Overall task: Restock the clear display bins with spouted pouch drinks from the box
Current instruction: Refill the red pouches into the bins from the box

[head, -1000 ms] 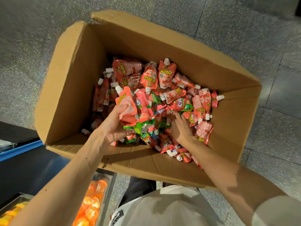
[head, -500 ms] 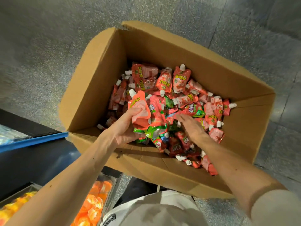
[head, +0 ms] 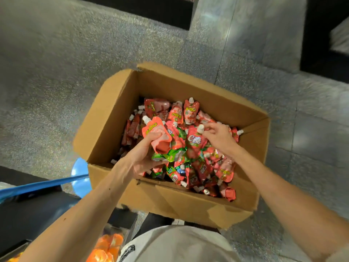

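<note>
Red pouches (head: pixel 190 112) with white caps fill the cardboard box (head: pixel 117 114) on the floor (head: pixel 56 72); their yellow and white lettering is too blurred to read surely. The left hand (head: pixel 143 154), reaching in from the near side, curls round a bundle (head: pixel 160 137) of several, while the right hand (head: pixel 219 137) pinches the cap of one red pouch (head: pixel 195 141) mid-box.

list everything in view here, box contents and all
cardboard box: one, brown, on the grey floor
spouted pouches: many, red and pink, white caps, piled in the box
gripped bunch: several pouches, red, pink, green, held above the pile
capped pouch: one, red, lifted by its white cap
orange packs: several, orange, clear bin, bottom left
blue edge: one, blue, left of the box
left hand: one, grips the bunch
right hand: one, pinches the cap
</note>
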Demonstrator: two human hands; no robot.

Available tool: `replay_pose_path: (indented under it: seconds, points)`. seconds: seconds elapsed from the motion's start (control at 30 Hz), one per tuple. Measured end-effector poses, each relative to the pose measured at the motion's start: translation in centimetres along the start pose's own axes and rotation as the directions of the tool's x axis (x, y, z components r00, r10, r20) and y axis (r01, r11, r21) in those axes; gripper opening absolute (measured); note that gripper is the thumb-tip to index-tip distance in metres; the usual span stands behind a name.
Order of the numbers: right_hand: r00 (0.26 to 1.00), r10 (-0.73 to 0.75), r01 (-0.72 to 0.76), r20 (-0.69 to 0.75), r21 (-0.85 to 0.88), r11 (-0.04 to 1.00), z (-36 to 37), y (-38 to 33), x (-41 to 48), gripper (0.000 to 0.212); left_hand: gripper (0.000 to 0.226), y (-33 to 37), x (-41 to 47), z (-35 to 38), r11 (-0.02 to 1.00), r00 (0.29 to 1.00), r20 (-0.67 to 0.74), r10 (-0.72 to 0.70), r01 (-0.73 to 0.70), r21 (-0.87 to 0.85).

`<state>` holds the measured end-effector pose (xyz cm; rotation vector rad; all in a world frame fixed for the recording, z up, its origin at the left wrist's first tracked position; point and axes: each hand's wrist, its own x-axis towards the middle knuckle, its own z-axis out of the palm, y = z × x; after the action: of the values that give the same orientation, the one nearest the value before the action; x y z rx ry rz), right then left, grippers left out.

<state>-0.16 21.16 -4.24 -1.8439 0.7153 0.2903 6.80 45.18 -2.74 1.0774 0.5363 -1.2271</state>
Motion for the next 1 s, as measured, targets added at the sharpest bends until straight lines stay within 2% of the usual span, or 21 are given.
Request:
replay_pose_path:
  seconds: [0.1, 0.23, 0.33, 0.43, 0.53, 0.63, 0.73, 0.8, 0.87, 0.93, 1.0]
  points:
    - [0.999, 0.001, -0.009, 0.034, 0.217, 0.976, -0.7, -4.4, -1.9, 0.022, 0.041, 0.7, -2.4, 1.8, 0.998, 0.997, 0.029, 0.069, -0.069, 0.003]
    - [0.993, 0.054, -0.102, 0.102, 0.564, 0.819, -0.6, -9.6, -4.8, 0.005, 0.036, 0.5, -6.7, 3.5, 0.977, 0.977, -0.006, 0.213, -0.213, -0.026]
    - [0.967, 0.054, -0.200, 0.247, 0.617, 0.761, 0.3, -11.7, -7.4, 0.021, 0.041, -0.8, -10.9, 3.8, 0.936, 0.935, -0.068, 0.347, -0.350, -0.035]
    - [0.917, -0.031, -0.216, 0.397, 0.562, 0.799, 1.8, -13.5, -11.1, 0.038, 0.063, -3.6, -15.9, 4.0, 0.878, 0.879, -0.154, 0.451, -0.467, -0.099]
    - [0.801, -0.200, -0.088, 0.565, 0.441, 0.893, 3.6, -14.7, -15.9, 0.066, 0.052, -7.7, -21.3, 4.0, 0.798, 0.812, -0.189, 0.552, -0.580, -0.164]
    - [0.709, -0.327, 0.124, 0.625, 0.346, 0.930, 5.8, -16.2, -22.1, 0.065, 0.063, -12.2, -26.7, 3.3, 0.724, 0.717, -0.294, 0.632, -0.682, -0.107]
    - [0.530, -0.409, 0.323, 0.743, 0.269, 0.907, 9.5, -16.6, -28.4, 0.084, 0.048, -17.1, -32.6, 2.6, 0.651, 0.577, -0.469, 0.669, -0.759, -0.005]
    - [0.386, -0.419, 0.401, 0.822, 0.259, 0.879, 12.6, -16.4, -33.1, 0.071, 0.038, -20.5, -36.5, 2.3, 0.622, 0.450, -0.633, 0.630, -0.780, 0.064]
    - [0.228, -0.399, 0.415, 0.888, 0.282, 0.865, 16.2, -15.6, -38.1, 0.050, 0.039, -24.0, -40.2, 1.4, 0.593, 0.316, -0.727, 0.609, -0.790, 0.154]
    - [0.144, -0.411, 0.485, 0.900, 0.298, 0.822, 19.4, -14.7, -43.3, 0.055, 0.043, -27.6, -43.7, 0.3, 0.581, 0.241, -0.782, 0.575, -0.793, 0.183]
    - [0.103, -0.459, 0.490, 0.882, 0.357, 0.795, 22.1, -13.6, -48.3, 0.056, 0.039, -31.3, -47.5, -0.5, 0.569, 0.192, -0.826, 0.531, -0.803, 0.179]
